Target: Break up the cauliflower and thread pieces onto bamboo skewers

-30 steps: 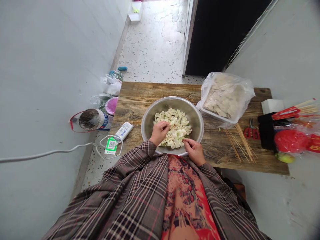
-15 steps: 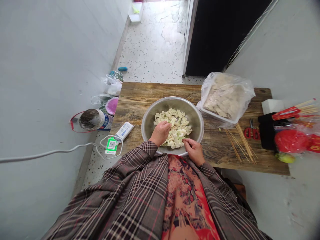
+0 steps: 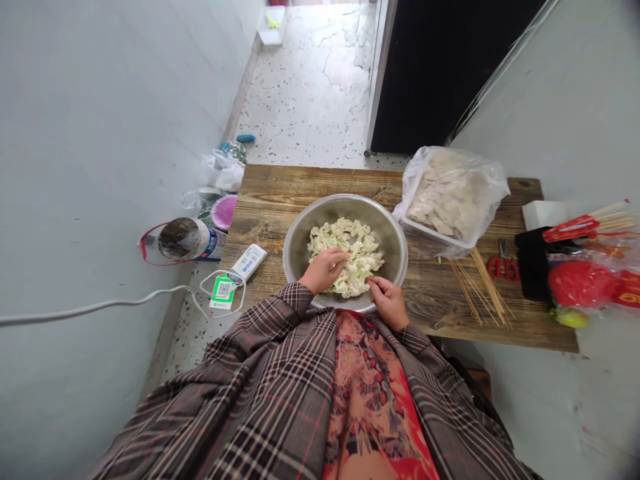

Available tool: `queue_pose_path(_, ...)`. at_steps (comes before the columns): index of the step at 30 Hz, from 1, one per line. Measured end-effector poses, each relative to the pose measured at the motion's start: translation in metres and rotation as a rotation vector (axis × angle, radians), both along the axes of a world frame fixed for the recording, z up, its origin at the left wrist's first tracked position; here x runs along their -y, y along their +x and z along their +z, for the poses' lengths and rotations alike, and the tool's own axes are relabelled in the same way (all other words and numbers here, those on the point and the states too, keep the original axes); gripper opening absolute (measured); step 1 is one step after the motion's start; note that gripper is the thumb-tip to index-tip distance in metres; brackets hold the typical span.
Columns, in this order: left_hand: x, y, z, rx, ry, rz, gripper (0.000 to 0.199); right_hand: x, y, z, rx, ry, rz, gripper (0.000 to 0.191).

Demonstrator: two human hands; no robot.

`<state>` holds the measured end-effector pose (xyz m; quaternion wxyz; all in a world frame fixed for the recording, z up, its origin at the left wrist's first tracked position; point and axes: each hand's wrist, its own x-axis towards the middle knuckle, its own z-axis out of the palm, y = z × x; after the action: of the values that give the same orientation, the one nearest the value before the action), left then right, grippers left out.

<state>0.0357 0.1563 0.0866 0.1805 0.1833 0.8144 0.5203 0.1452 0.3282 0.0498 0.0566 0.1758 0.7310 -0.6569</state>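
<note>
A wide metal bowl [image 3: 295, 233] holds a heap of pale cauliflower florets [image 3: 357, 267], some with greenish stems. Over the left part of the heap, my left hand [image 3: 326, 268] is closed, its fingertips pinched on a floret near the middle. At the near right side of the bowl, my right hand [image 3: 389, 301] is also closed, with thumb and forefinger pressed together against the edge of the florets. What lies between those fingertips is too small to make out.
On the wooden table [image 3: 270, 200], a plastic-wrapped tub [image 3: 450, 200] of pale slices stands to the right. Nearby lie bamboo skewers [image 3: 487, 287], red-handled scissors [image 3: 503, 263] and a black holder [image 3: 533, 263]. A white boxy device [image 3: 249, 262] with a cable sits left; a bucket [image 3: 193, 240] stands beyond that edge.
My left hand has shifted slightly right and down, its fingers now reaching further across the florets. The right hand stays almost in the same place.
</note>
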Motion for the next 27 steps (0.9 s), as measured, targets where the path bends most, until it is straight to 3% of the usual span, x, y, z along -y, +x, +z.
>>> queue_pose_path(5,-0.005,0.002,0.006,0.513,0.273,0.274,0.035,0.001,0.002,0.001,-0.026,0.052,-0.006,0.035)
queue_pose_path(8,-0.010,0.004,0.002,0.575,0.269,0.307,0.037,0.002,0.002,0.006,-0.053,0.125,0.026,0.034)
queue_pose_path(12,-0.011,0.005,0.000,0.552,0.292,0.274,0.035,0.003,0.001,0.010,-0.066,0.124,0.033,0.034)
queue_pose_path(19,-0.005,-0.002,0.003,0.549,0.257,0.150,0.034,0.001,0.003,0.001,-0.007,-0.076,0.043,0.034)
queue_pose_path(27,-0.009,-0.006,0.003,0.528,0.169,0.052,0.031,0.004,0.003,-0.001,-0.024,-0.015,0.033,0.030)
